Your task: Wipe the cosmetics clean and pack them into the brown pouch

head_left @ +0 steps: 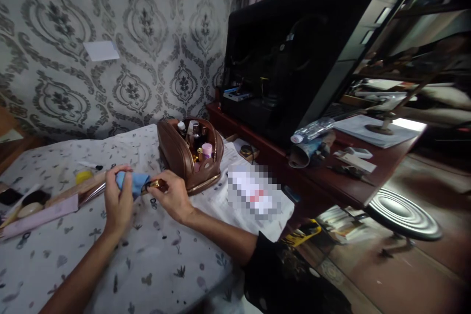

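My left hand is closed around a blue cloth, which is bunched up over the table. Against the cloth's right end is a small shiny gold-and-dark tube, pinched in the fingers of my right hand. Its exact kind is hard to make out, and fingers cover part of it. Just behind my right hand stands a brown toiletry bag, unzipped, with several small bottles inside. Among them are a pink-capped one and a dark bottle.
A patterned white cloth covers the table. To the left lie a pale pink tube, a yellow round item and other cosmetics. A large black television and a clear plastic bottle are on the red-brown stand at right.
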`<state>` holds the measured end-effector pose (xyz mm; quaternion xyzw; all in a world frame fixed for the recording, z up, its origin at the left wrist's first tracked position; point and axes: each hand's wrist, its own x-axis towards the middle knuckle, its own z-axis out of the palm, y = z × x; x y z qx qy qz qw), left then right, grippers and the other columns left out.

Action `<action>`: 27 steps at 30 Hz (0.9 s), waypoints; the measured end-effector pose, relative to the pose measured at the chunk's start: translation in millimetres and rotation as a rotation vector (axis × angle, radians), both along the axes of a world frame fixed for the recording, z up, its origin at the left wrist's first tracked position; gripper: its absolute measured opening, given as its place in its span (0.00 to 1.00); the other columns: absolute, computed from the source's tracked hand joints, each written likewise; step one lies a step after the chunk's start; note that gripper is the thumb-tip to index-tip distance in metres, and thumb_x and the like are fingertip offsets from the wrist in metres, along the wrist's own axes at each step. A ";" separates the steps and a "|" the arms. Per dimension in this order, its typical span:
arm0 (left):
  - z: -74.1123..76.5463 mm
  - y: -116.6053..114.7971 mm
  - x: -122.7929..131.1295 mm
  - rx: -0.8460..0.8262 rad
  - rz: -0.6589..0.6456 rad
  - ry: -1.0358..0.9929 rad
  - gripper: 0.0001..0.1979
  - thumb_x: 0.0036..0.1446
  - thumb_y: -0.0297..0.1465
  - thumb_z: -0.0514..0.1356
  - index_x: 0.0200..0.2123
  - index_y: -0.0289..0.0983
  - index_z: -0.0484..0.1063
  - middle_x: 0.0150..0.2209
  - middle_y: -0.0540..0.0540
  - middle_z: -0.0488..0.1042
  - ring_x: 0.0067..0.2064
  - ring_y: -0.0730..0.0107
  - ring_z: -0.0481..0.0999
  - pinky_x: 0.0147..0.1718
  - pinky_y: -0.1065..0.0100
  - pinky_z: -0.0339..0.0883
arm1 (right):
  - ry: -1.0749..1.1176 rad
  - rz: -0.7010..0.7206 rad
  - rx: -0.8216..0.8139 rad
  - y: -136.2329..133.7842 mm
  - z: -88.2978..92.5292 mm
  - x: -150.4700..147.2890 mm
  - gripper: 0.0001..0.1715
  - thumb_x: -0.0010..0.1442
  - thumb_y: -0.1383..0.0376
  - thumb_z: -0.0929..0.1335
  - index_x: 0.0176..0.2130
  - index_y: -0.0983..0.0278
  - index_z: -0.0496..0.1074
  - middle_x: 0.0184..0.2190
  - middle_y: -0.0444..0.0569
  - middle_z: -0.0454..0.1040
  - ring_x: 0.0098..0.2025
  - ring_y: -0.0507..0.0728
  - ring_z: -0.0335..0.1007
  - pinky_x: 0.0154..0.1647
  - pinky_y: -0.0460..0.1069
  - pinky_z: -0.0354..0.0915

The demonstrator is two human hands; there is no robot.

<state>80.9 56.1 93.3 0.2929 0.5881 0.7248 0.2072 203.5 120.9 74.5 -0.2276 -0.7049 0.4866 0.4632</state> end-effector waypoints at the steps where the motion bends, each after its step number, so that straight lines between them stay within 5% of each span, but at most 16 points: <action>1: 2.2 -3.8 0.8 0.022 0.030 0.150 0.12 0.54 0.27 0.64 0.42 0.43 0.72 0.43 0.52 0.73 0.49 0.67 0.70 0.42 0.76 0.66 | -0.005 0.016 0.005 -1.1 -1.6 -4.0 0.06 0.54 0.67 0.71 0.36 0.61 0.76 0.33 0.45 0.72 0.33 0.53 0.68 0.35 0.47 0.65; 3: 2.4 -10.5 3.4 0.014 0.031 0.359 0.11 0.53 0.27 0.65 0.42 0.41 0.74 0.44 0.48 0.74 0.52 0.61 0.70 0.48 0.71 0.66 | -0.023 0.041 0.016 -3.4 -5.9 -11.7 0.05 0.54 0.67 0.71 0.35 0.61 0.76 0.31 0.44 0.72 0.32 0.52 0.67 0.35 0.46 0.65; 7: -15.3 -14.8 -1.1 -0.134 -0.071 0.426 0.13 0.51 0.30 0.66 0.42 0.43 0.76 0.43 0.46 0.77 0.50 0.55 0.72 0.50 0.68 0.65 | -0.030 0.087 -0.051 -6.2 -23.7 -20.7 0.04 0.54 0.66 0.70 0.33 0.62 0.75 0.29 0.43 0.72 0.30 0.52 0.66 0.33 0.45 0.64; 13: -42.4 -7.1 -26.0 -0.316 -0.088 0.541 0.12 0.55 0.36 0.62 0.43 0.43 0.75 0.33 0.48 0.75 0.37 0.55 0.73 0.44 0.65 0.63 | 0.104 0.169 -0.312 0.6 -51.7 -23.8 0.16 0.48 0.54 0.73 0.31 0.63 0.74 0.27 0.44 0.72 0.30 0.53 0.68 0.34 0.48 0.67; 20: -53.5 -4.8 -35.8 -0.342 -0.080 0.935 0.12 0.64 0.38 0.53 0.44 0.40 0.71 0.42 0.41 0.72 0.49 0.54 0.72 0.51 0.58 0.64 | 0.112 0.211 -0.404 7.8 -50.0 -21.9 0.19 0.47 0.52 0.74 0.34 0.63 0.74 0.22 0.41 0.69 0.25 0.52 0.65 0.28 0.47 0.65; 27: -49.5 -9.0 -35.1 -0.339 -0.156 1.002 0.15 0.68 0.37 0.47 0.49 0.41 0.70 0.43 0.43 0.73 0.49 0.58 0.72 0.52 0.59 0.65 | 0.122 0.217 -0.387 9.2 -51.7 -18.6 0.25 0.50 0.48 0.73 0.40 0.62 0.73 0.26 0.43 0.71 0.28 0.54 0.69 0.31 0.49 0.68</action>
